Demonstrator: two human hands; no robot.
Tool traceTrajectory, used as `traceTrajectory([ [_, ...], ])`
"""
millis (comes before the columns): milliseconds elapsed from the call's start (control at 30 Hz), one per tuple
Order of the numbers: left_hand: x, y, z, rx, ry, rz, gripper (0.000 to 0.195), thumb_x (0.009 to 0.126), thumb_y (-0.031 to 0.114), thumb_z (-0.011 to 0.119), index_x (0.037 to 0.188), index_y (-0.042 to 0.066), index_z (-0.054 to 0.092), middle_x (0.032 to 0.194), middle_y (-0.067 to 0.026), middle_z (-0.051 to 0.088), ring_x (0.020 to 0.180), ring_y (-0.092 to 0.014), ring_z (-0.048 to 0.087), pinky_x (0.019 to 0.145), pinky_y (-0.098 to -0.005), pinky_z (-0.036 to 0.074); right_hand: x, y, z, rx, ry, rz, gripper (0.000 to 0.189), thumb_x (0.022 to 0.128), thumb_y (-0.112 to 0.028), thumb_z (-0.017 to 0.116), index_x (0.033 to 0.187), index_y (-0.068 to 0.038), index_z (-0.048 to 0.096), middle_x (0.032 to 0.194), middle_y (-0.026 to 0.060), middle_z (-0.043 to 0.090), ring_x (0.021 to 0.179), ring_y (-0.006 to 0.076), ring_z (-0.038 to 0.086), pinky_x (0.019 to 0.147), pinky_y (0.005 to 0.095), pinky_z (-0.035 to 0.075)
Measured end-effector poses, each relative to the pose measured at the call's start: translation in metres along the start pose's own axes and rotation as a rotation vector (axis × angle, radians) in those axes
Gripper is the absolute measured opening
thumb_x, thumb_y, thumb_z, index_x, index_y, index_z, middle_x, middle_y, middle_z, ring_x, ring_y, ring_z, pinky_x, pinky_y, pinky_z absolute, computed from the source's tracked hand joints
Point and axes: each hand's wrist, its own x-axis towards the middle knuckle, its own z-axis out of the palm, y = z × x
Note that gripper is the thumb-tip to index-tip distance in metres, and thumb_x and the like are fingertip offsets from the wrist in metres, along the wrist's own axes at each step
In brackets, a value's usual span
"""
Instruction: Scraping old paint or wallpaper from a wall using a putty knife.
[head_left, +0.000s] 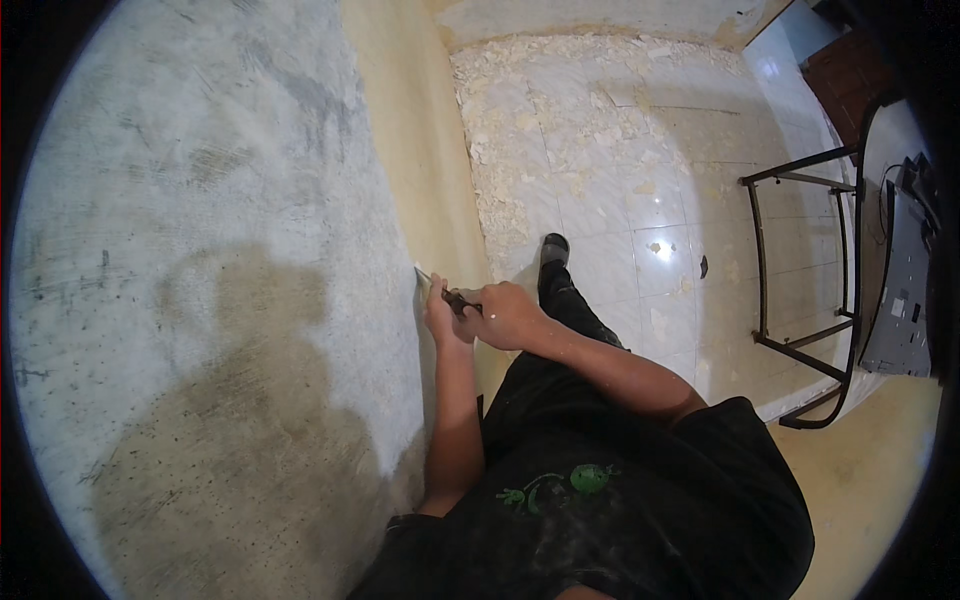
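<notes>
My right hand is closed around the dark handle of a scraper. Its thin light blade points up and left and meets the wall at the edge between bare grey plaster and a yellowish painted strip. My left hand is at the front of the same tool, thumb and fingers around it near the blade. How firmly the left fingers grip is partly hidden. A shadow of head and shoulders falls on the grey part of the wall.
Pale paint flakes litter the tiled floor along the wall's foot. My shoe stands on the tiles. A dark metal frame is at the right, beside a grey panel. A small dark object lies on the floor.
</notes>
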Motion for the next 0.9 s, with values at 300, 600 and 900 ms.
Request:
traceTrajectory([
  [300, -0.017, 0.008, 0.014, 0.065, 0.075, 0.047, 0.029, 0.079, 0.026, 0.055, 0.089, -0.001, 0.050, 0.073, -0.0049, 0.049, 0.064, -0.017, 0.050, 0.056, -0.0291, 0.043, -0.002, 0.006, 0.012, 0.051, 0.060, -0.005, 0.023, 0.072, -0.020, 0.048, 0.077, 0.000, 0.059, 0.067, 0.0228, 0.055, 0.065, 0.0386, 0.054, 0.063, 0.0437, 0.044],
  [600, 0.032, -0.005, -0.010, -0.017, -0.040, 0.020, 0.024, 0.079, 0.024, 0.055, 0.083, 0.000, 0.053, 0.075, -0.0056, 0.052, 0.066, -0.017, 0.051, 0.058, -0.0305, 0.043, 0.026, 0.002, 0.012, 0.049, -0.012, 0.060, 0.023, 0.072, -0.019, 0.046, 0.076, 0.000, 0.059, 0.067, 0.0228, 0.055, 0.065, 0.0387, 0.054, 0.063, 0.0436, 0.043],
  [900, 0.011, 0.000, -0.003, -0.105, -0.090, 0.039, 0.022, 0.080, 0.023, 0.053, 0.083, 0.001, 0.052, 0.075, -0.0054, 0.052, 0.063, -0.017, 0.052, 0.056, -0.0299, 0.043, 0.024, 0.004, 0.018, 0.066, -0.050, 0.075, 0.021, 0.072, -0.017, 0.047, 0.082, -0.002, 0.058, 0.068, 0.0230, 0.055, 0.066, 0.0386, 0.054, 0.063, 0.0438, 0.043],
])
